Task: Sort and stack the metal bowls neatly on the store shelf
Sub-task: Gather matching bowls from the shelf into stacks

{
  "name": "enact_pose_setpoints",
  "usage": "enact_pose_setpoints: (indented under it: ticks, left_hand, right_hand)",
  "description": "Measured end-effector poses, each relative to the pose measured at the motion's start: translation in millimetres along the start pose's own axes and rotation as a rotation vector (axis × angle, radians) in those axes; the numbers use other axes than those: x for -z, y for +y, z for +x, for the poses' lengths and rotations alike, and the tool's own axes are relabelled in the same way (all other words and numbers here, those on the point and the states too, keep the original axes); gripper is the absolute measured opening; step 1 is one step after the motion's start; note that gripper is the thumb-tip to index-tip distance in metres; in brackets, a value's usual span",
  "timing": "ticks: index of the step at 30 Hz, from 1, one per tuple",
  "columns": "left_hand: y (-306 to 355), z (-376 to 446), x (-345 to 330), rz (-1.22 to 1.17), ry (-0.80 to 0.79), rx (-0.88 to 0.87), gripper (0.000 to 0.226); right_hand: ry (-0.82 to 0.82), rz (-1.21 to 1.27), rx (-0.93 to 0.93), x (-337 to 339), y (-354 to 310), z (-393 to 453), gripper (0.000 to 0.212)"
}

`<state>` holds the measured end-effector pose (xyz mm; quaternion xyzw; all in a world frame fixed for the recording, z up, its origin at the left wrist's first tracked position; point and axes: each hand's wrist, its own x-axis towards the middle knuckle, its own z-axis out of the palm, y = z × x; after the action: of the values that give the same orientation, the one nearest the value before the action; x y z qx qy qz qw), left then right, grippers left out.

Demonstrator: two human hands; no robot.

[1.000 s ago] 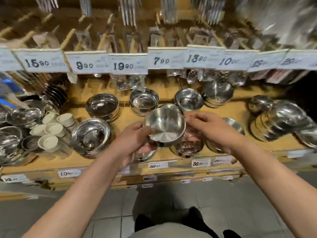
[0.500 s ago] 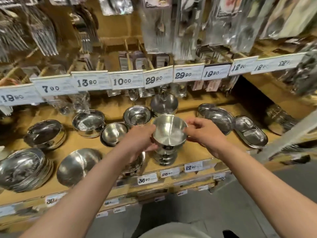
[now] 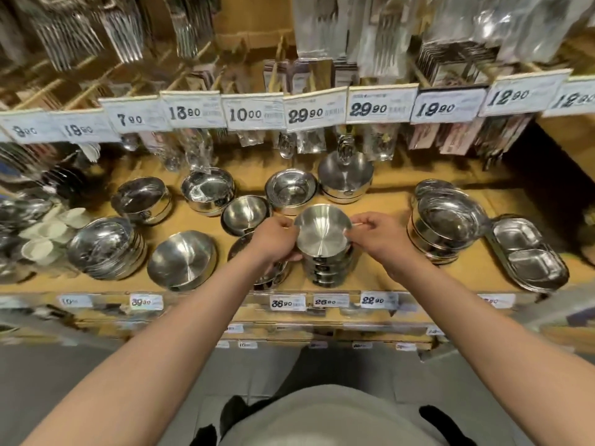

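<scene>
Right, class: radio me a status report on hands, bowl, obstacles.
Both hands, left, right, grip top bowl. It sits on its stack. Neighbouring bowls close on left.

Bare shelf board (image 3: 380, 217) lies open between the stack of bowls (image 3: 325, 262) under both hands and the stack of wide bowls (image 3: 441, 226) to its right. Left of that stack the way is crowded: a small bowl (image 3: 246, 215) and a half-hidden stack (image 3: 273, 275) stand just beside it. From above, hanging price tags (image 3: 254, 114) and packaged utensils (image 3: 309, 141) overhang the back row.
</scene>
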<state>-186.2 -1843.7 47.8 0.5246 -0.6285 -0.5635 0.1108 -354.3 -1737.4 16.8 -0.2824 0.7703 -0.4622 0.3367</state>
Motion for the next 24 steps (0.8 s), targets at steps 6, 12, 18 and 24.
enact_pose_setpoints:
  ticks: [6,12,18,24]
  left_hand:
    - [-3.2,8.9,-9.6,0.073,0.003,0.020,0.026]
    - [-7.8,17.4,-14.5,0.104,0.022,0.003,0.027]
    - [-10.2,23.6,-16.0,0.168,0.041,-0.034,0.023]
    - [-13.5,28.5,-12.6,0.147,0.013,-0.035,0.020]
  right_hand:
    - [-0.005,0.008,-0.037,0.5,8.4,3.0,0.007]
    - [-0.002,0.045,-0.097,-2.0,14.1,12.5,0.004]
    - [-0.023,0.044,-0.105,-2.9,22.6,21.4,0.011]
    - [-0.027,0.024,-0.173,-6.0,24.5,22.9,0.050]
